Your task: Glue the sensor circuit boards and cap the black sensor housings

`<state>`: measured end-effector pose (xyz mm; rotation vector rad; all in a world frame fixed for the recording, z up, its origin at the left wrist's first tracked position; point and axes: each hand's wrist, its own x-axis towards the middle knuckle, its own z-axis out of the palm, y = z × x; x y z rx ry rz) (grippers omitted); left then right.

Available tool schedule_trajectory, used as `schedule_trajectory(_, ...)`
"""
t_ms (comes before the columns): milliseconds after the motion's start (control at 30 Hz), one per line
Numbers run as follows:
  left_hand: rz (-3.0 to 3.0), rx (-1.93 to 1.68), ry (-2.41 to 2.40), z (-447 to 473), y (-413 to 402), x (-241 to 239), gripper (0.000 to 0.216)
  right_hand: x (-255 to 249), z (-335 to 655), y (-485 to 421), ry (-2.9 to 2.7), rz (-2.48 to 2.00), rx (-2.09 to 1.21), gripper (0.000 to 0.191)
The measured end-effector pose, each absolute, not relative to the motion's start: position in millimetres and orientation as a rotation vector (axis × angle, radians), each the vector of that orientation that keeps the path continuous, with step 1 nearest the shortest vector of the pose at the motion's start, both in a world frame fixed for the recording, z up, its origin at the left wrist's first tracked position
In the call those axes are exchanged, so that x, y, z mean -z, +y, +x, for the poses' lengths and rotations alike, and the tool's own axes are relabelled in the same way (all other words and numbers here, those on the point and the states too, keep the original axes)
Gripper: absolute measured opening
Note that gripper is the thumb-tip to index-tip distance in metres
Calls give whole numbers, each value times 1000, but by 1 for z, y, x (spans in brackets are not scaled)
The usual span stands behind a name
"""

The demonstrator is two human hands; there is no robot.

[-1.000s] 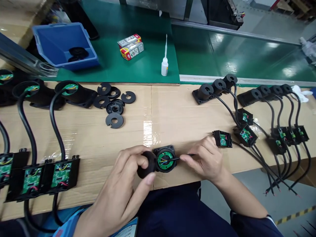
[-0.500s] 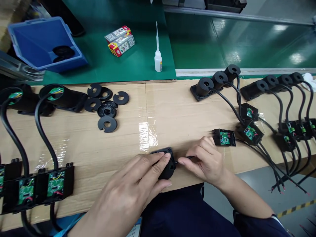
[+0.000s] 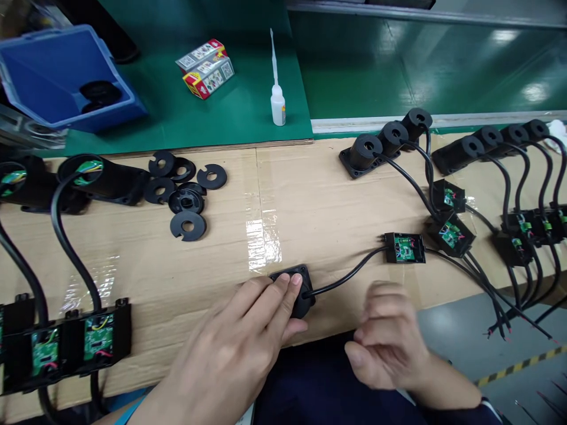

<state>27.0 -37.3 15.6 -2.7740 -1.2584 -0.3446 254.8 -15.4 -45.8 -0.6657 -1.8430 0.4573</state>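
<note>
My left hand (image 3: pixel 248 330) lies over a round black housing (image 3: pixel 297 290) at the near edge of the cardboard-covered bench, its fingers pressed down on the black cap. A black cable (image 3: pixel 349 276) runs from the housing to a small black box with a green circuit board (image 3: pixel 404 248). My right hand (image 3: pixel 390 348) hovers off the bench edge to the right of the housing, blurred, fingers loosely curled, touching nothing.
Loose black notched discs (image 3: pixel 186 198) lie left of centre. Cabled units with green boards sit at the left (image 3: pixel 88 339) and right (image 3: pixel 449 230). On the green mat stand a glue bottle (image 3: pixel 277 103), a small printed box (image 3: pixel 206 68) and a blue bin (image 3: pixel 66 74).
My left hand put the black cap over the green board in the housing and now presses it. My right hand let go of the cable and pulled back toward me.
</note>
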Motion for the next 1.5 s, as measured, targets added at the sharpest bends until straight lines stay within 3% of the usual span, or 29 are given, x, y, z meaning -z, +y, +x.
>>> schedule_trajectory(133,-2769,301,-1159,23,-36,-17,45,60,216,-47,-1203,-894,-1280,11)
schedule_trajectory(233,-2745,283,-1077,22,-36,-18,44,67,194,-49,-963,-773,-1520,37)
schedule_trajectory(300,-2751,270,-1020,23,-37,-18,43,68,187,-46,-957,-749,-1516,44)
schedule_trajectory(400,-2755,256,-960,24,-38,-16,42,65,185,-41,-941,-735,-1496,28)
schedule_trajectory(500,-2756,291,-979,20,-35,-11,44,62,187,-40,-957,-699,-1517,26)
schedule_trajectory(600,-2923,594,-1164,11,-28,-1,63,62,188,-39,-962,-671,-1546,25)
schedule_trajectory(700,-3078,1053,-1672,9,-21,13,39,63,188,-39,-959,-658,-1536,24)
schedule_trajectory(800,-3091,1373,-2111,17,-17,28,45,63,186,-38,-945,-646,-1517,24)
schedule_trajectory(900,-3088,1544,-2220,25,-17,41,48,63,186,-37,-965,-652,-1505,24)
schedule_trajectory(1233,-2936,1679,-1766,30,-21,51,45,76,185,-35,-1007,-694,-1431,24)
schedule_trajectory(1400,-2722,1637,-1451,30,-29,45,43,90,189,-36,-987,-772,-1416,34)
schedule_trajectory(1500,-2635,1525,-1330,32,-31,47,50,95,190,-33,-915,-865,-1435,50)
